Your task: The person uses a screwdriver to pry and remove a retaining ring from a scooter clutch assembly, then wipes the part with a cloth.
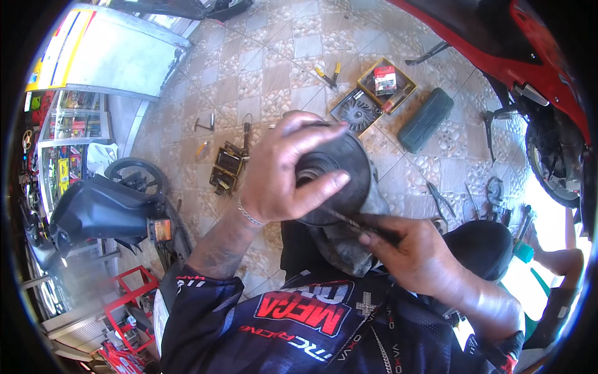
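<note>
Here's a dark disc (352, 165) at the middle of the action, face turned up, with a grey cloth (352, 249) at its 6 o'clock. The left hand (277, 171) comes in from 9 o'clock, fingers spread wide: the forefinger reaches over the top edge near 12, and the thumb lies across the face, its tip just right of centre. That's a broad, spanning grasp on the disc, though what the undersides of the other fingers touch, I can't tell.

Over at 4 o'clock, the right hand (417, 252) is curled tight, thumb and fingers pinching a thin metal tool (347, 219) that points toward 10, its end at the disc's lower edge. Whether it's wedged in or only resting there, I can't make out.

The step in hand looks like working that edge with the tool; the next move seems to call for a steady left hold and careful pressure from the right.
</note>
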